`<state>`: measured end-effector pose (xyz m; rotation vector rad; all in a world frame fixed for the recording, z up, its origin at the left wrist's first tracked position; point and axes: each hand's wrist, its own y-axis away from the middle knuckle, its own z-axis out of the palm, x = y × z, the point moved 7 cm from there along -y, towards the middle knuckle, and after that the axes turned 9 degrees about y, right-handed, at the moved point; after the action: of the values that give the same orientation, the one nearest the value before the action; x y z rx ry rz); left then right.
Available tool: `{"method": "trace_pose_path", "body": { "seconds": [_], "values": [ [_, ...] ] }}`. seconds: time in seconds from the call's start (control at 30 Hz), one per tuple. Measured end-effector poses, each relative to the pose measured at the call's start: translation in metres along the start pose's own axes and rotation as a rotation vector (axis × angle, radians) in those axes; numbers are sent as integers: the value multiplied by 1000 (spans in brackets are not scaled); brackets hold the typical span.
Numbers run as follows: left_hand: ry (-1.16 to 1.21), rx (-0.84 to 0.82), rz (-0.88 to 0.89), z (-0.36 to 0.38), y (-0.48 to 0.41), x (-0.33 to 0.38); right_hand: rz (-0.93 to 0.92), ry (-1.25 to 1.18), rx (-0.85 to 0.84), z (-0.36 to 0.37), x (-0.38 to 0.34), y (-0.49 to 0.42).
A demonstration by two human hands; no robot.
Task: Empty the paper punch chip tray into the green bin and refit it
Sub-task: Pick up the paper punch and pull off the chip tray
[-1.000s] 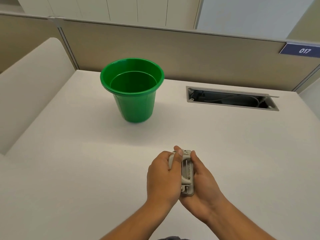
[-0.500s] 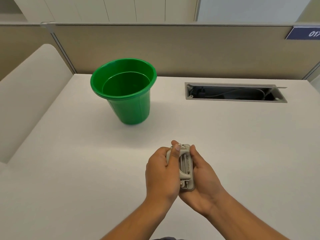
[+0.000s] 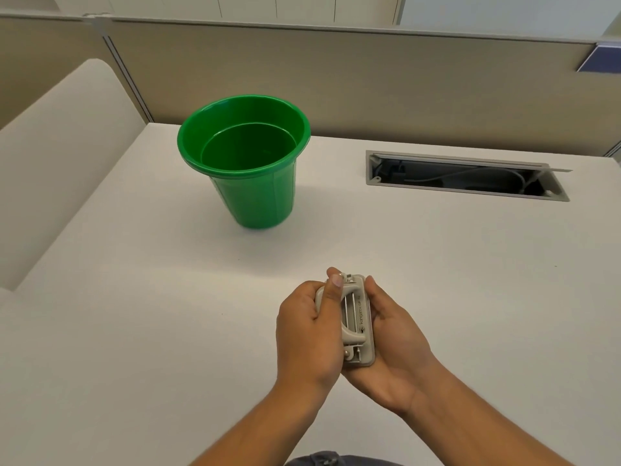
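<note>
Evidently both hands clasp the paper punch (image 3: 357, 319) above the desk's (image 3: 134, 331) near edge: right hand (image 3: 395, 341) cradling, left hand (image 3: 307, 334) gripping its side, probably to free the tray; the green bin (image 3: 248, 183) stands well apart, toward the far edge.

Single head view: looks forward-down over desk (image 3: 134, 297), hands close below.

Green bin (image 3: 255, 193) glossy plastic; paper punch (image 3: 358, 317) matt grey plastic, metal rods.
</note>
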<state>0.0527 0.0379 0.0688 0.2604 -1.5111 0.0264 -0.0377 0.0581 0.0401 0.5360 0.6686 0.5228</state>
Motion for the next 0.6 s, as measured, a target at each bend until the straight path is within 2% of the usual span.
{"method": "trace_pose_path", "body": {
  "seconds": [0.17, 0.3, 0.43, 0.6],
  "values": [
    [-11, 5, -22, -6, -3, 2, -40, 57, -80, 5, 1, -2],
    [9, 34, -30, -15, -9, 4, -90, 289, -147, 5, -2, 6],
    [-7, 27, -9, -17, -14, 6, -129, 501, -317, 13, -6, 21],
    [-10, 9, -1, -11, -11, 6, -168, 592, -375, 13, -11, 32]
  ]
}}
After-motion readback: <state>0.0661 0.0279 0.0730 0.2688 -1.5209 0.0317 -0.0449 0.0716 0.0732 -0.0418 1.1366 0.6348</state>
